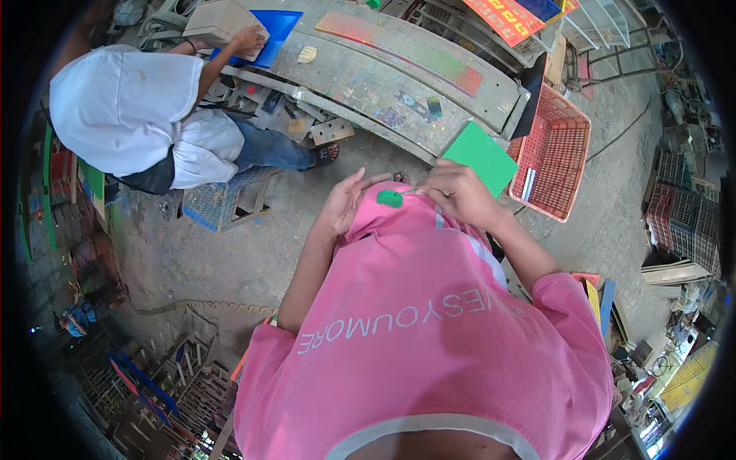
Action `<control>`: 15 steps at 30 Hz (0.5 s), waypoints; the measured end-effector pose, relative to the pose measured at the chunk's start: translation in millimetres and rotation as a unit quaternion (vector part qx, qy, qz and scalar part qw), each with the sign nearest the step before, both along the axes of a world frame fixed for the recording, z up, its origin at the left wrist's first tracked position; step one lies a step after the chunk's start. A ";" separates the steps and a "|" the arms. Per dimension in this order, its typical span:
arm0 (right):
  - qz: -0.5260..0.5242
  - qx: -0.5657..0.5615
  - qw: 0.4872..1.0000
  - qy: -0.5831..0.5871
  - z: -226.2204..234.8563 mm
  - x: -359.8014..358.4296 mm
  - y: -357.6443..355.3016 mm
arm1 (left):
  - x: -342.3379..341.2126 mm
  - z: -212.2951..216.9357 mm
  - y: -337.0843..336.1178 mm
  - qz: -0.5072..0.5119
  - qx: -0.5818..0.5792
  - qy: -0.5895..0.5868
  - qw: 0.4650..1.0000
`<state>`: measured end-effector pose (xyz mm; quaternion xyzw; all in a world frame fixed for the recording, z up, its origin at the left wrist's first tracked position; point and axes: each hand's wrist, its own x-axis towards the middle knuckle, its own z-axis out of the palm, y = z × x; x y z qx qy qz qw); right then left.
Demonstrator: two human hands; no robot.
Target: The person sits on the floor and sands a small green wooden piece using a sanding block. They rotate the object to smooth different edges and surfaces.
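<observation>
In front of my pink shirt, a small rounded green piece (389,198) has a thin green strand running from it to the right. My right hand (461,193) pinches the far end of that strand. Beside the green piece, on its left, is my left hand (349,203) with fingers stretched apart; whether its fingertips touch the piece is hard to make out. A flat green square board (481,157) lies just beyond my right hand, over the corner of the workbench.
The paint-spotted workbench (368,69) spans the far side. An orange plastic crate (556,149) stands at its right. At the far left a person in white (126,115) holds a pale box (222,27) over a blue board (280,34). A blue crate stool (222,203) is nearby.
</observation>
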<state>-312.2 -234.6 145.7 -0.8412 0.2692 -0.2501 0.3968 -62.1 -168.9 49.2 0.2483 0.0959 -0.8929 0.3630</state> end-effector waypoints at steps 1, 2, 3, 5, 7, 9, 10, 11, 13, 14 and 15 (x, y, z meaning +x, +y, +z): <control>0.004 -0.008 1.000 0.008 -3.5 0.1 1.1 | 0.0 -1.0 -1.8 -0.006 -0.007 0.028 1.000; 0.001 -0.005 1.000 0.025 -3.3 -1.4 -1.3 | 1.4 -0.9 -3.2 -0.006 -0.011 0.033 0.999; -0.001 -0.002 0.999 0.041 -2.3 -5.1 -5.3 | 3.0 0.0 -4.5 -0.007 -0.016 0.038 0.999; -0.018 0.008 0.999 0.051 0.5 -9.7 -10.7 | 6.3 -1.0 -6.3 -0.005 -0.026 0.042 0.999; -0.046 0.021 0.998 0.038 3.2 -11.8 -14.2 | 9.1 -4.2 -6.7 0.003 -0.037 0.040 0.999; -0.123 0.187 0.975 0.013 -1.1 -7.4 -5.5 | 5.0 1.0 -9.3 0.025 -0.026 0.099 0.994; -0.159 0.269 0.950 0.000 -6.5 -5.2 -1.5 | 2.3 4.5 -10.2 0.037 -0.020 0.128 0.991; -0.157 0.264 0.951 -0.006 -18.1 -5.3 2.1 | -1.9 8.5 -10.0 0.041 -0.017 0.126 0.991; -0.152 0.257 0.954 -0.021 -42.0 -3.4 6.5 | -6.4 16.8 -10.6 0.049 -0.011 0.120 0.991; -0.162 0.228 0.960 -0.003 -42.4 -3.4 4.5 | -5.4 20.5 -10.3 0.048 -0.014 0.105 0.993; -0.171 0.198 0.965 0.016 -42.2 -5.6 1.7 | -4.1 24.1 -10.2 0.046 -0.017 0.090 0.995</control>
